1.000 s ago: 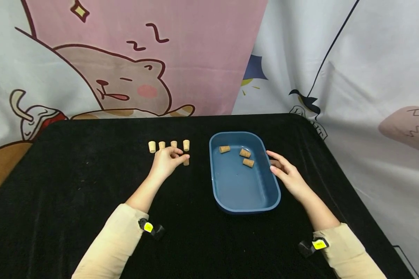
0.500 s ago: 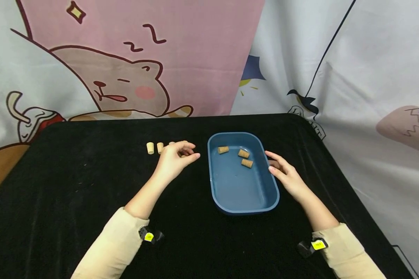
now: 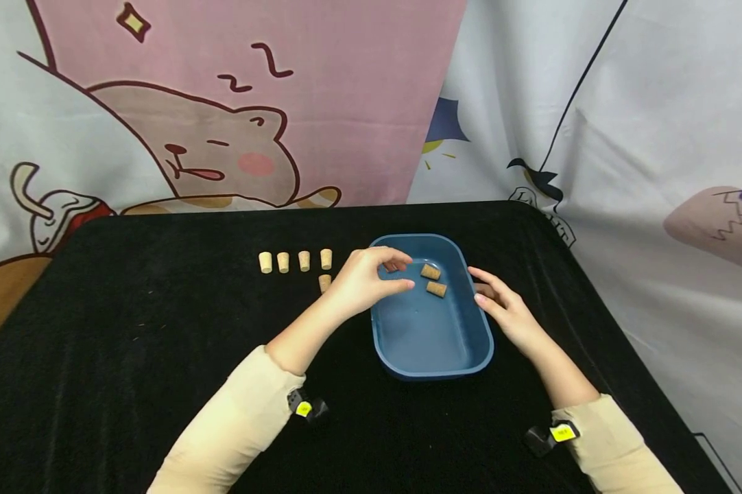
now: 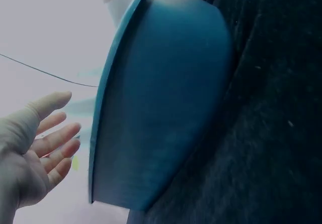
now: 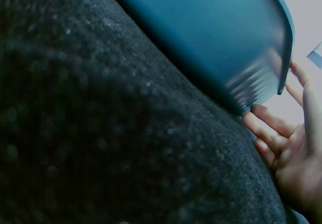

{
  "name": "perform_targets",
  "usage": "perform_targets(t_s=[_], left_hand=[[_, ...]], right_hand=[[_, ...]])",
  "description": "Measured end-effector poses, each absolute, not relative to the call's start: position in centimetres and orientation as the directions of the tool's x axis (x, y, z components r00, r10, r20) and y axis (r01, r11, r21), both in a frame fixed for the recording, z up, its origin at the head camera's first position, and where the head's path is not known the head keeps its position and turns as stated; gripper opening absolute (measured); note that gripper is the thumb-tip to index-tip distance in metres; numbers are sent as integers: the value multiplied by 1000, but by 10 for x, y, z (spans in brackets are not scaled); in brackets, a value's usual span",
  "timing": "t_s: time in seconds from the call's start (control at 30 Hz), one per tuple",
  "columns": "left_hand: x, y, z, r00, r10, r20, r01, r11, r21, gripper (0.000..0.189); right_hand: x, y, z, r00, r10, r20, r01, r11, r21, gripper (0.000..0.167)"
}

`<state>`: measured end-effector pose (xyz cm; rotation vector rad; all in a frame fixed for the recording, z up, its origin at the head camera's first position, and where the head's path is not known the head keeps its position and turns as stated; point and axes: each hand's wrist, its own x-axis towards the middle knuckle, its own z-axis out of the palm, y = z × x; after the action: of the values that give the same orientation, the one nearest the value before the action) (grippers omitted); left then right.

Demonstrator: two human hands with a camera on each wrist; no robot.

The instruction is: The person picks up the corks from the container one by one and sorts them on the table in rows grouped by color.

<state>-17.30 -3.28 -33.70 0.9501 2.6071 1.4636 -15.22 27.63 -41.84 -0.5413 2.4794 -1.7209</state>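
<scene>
My left hand (image 3: 371, 278) hangs over the left rim of a blue plastic bin (image 3: 433, 343), thumb and fingers spread apart. In the left wrist view, nothing lies between those fingers (image 4: 58, 138). My right hand (image 3: 509, 309) touches the bin's right outer wall with its fingertips, the fingers fairly straight. Inside the bin lie two brown corks, an upper cork (image 3: 431, 272) and a lower cork (image 3: 436, 289); my left hand covers the area to their left. A pale cork (image 3: 324, 283) stands on the black cloth just left of my left wrist.
Several pale corks stand in a row on the black cloth (image 3: 130, 384), from the leftmost cork (image 3: 265, 262) to the rightmost cork (image 3: 326, 259). Behind the table hangs a printed curtain (image 3: 358, 103).
My left hand has let go of the cork below the row, which stays standing, and moved right over the bin. One cork in the bin is now hidden behind it. My right hand stays put.
</scene>
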Motion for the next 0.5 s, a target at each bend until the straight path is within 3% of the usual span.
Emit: perform_targets(t_s=[0.5], left_hand=[[-213,12,-349,-673,735,77,546,424,723,39]], right_hand=[[-153,276,-420,-930,-331,158,-260,291,-921,48]])
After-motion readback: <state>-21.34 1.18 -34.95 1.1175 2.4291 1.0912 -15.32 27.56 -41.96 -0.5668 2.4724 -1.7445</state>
